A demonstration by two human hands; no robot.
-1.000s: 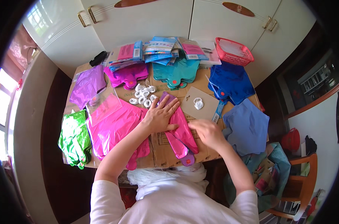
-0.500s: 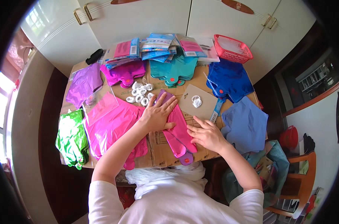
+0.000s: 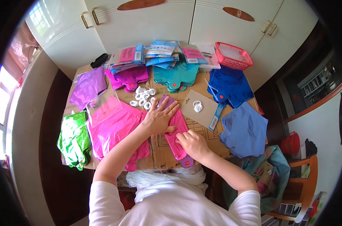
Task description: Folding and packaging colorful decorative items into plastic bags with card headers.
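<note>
The person leans over a flat brown cardboard sheet (image 3: 201, 132) that covers the table, and both hands are down on a narrow, folded pink foil balloon (image 3: 177, 130) lying near the middle of it, its long side running away from the body. The left hand (image 3: 159, 117) lies flat with fingers spread, palm pressing on the upper part of the balloon. The right hand (image 3: 192, 144) rests on the lower part, fingers curled lightly down onto the foil; neither hand is wrapped around it.

Just left of the balloon lies a wide pile of flattened bright pink foil balloons (image 3: 112, 130), and beyond that, at the left edge, a crumpled green foil balloon (image 3: 73, 140). A cluster of small white plastic rings (image 3: 142, 98) sits just past the left fingertips. Farther back are a purple foil balloon (image 3: 87, 87), a magenta one (image 3: 127, 78), a teal one (image 3: 176, 75) and a dark blue one (image 3: 229, 86), with a stack of flat printed packets (image 3: 161, 54) behind them. A red plastic mesh basket (image 3: 234, 55) stands at the far right corner. A pale blue foil balloon (image 3: 244, 130) lies to the right of the hands.
</note>
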